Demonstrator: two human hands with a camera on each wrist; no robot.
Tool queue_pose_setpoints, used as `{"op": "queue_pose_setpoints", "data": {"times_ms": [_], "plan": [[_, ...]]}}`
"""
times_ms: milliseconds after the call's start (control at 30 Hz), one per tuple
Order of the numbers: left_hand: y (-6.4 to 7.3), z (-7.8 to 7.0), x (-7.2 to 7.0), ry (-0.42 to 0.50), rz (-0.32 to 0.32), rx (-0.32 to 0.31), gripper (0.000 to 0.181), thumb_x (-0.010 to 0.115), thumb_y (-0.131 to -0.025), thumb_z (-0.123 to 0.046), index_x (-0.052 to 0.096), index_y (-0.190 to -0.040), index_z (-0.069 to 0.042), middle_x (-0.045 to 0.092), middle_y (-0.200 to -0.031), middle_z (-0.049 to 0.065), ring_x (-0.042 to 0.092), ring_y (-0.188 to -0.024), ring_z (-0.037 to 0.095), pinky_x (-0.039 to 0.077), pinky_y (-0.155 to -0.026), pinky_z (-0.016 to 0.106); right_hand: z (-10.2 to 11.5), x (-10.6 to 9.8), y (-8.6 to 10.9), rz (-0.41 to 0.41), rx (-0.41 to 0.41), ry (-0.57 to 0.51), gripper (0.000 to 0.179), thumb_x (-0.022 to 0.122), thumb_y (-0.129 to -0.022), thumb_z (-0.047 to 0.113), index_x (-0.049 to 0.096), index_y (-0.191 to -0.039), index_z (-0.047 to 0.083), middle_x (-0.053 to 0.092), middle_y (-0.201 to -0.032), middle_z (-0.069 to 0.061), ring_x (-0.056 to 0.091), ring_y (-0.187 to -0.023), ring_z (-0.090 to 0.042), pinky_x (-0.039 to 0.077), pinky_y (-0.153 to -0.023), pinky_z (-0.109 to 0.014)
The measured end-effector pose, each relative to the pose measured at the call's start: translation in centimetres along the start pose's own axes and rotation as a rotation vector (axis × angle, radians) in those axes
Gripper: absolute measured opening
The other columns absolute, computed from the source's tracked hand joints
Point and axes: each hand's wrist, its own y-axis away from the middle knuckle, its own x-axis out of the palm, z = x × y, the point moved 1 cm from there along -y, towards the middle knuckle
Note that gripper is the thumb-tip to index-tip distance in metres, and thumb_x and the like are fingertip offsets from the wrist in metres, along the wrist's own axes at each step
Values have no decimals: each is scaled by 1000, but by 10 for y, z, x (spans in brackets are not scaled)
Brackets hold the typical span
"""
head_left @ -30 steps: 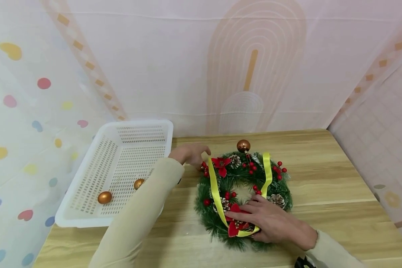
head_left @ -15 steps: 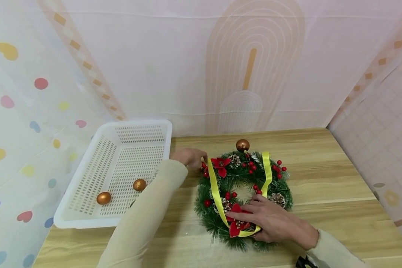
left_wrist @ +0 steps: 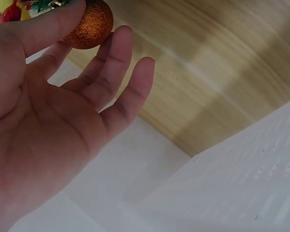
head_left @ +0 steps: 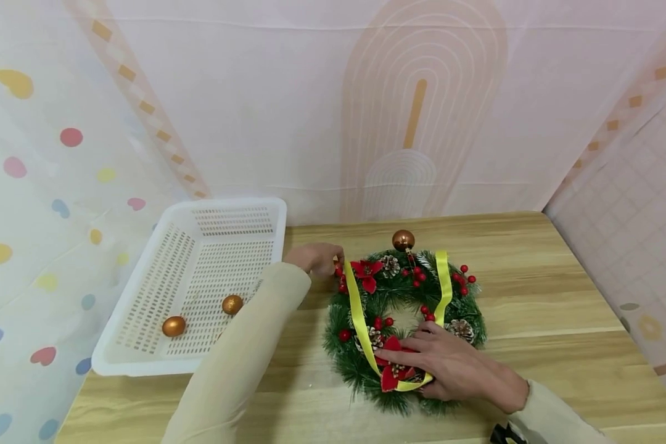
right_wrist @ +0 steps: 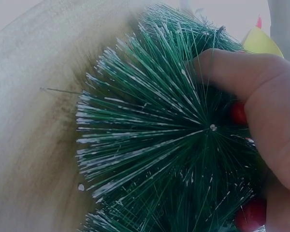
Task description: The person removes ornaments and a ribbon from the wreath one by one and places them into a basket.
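Note:
A green Christmas wreath (head_left: 346,367) lies on the table, with red poinsettias, berries, pine cones and a yellow ribbon (head_left: 356,308) across it. At its upper left edge my left hand (head_left: 317,258) pinches a glittery copper bauble (left_wrist: 93,28) between thumb and fingers; the left wrist view shows the other fingers loosely bent. My right hand (head_left: 449,364) grips the wreath's lower right part, its fingers over the lower poinsettia (head_left: 391,370) and the ribbon. In the right wrist view the thumb (right_wrist: 237,72) presses into the frosted needles. Another copper bauble (head_left: 403,240) sits at the wreath's top edge.
On the left stands a white perforated plastic basket (head_left: 135,364), holding a smooth copper bauble (head_left: 174,326) and a textured one (head_left: 232,304). My left forearm (head_left: 250,345) passes over its right side. A patterned cloth wall (head_left: 288,123) rises behind the wooden table (head_left: 555,345).
My left hand's fingers have drawn in at the wreath's upper left edge, and the left forearm has shifted slightly right. The right hand keeps its place on the wreath.

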Motion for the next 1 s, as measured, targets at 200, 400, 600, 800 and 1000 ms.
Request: {"op": "queue_pose_setpoints", "data": {"times_ms": [200,400,600,800,1000], "plan": [[3,-2,-4,-2,4,-8,36,46,-92,6,55,-119,-15,53,-124,7,50,-105,23,45,-80,36,0,0,1,-4,3,-4,106,90,-66,35,33,-155,30,68,-107,7,61,-96,-11,45,-90,-40],[7,-4,-7,-74,20,-19,26,45,-96,-3,54,-117,-16,52,-122,6,48,-98,20,42,-77,35,0,-1,0,0,5,-11,106,90,-66,35,32,-155,30,67,-105,8,61,-95,-11,45,-90,-41],[12,-8,-12,-56,19,-5,17,45,-97,-2,52,-107,-12,51,-107,6,42,-83,16,37,-69,30,0,0,0,-7,1,-9,105,89,-66,35,34,-154,30,66,-105,8,61,-96,-10,45,-90,-41],[21,-9,-19,-14,29,-27,5,50,-100,-10,53,-103,-12,50,-100,4,40,-77,16,36,-64,31,0,0,-1,-8,-1,-15,104,89,-66,34,34,-154,31,66,-104,8,60,-95,-10,45,-89,-41],[30,-6,-21,15,53,-32,14,57,-99,-16,52,-113,-15,51,-103,4,43,-80,16,38,-67,34,1,-1,-1,4,2,-26,104,88,-66,32,34,-154,31,66,-103,9,60,-94,-10,44,-90,-41]]}}
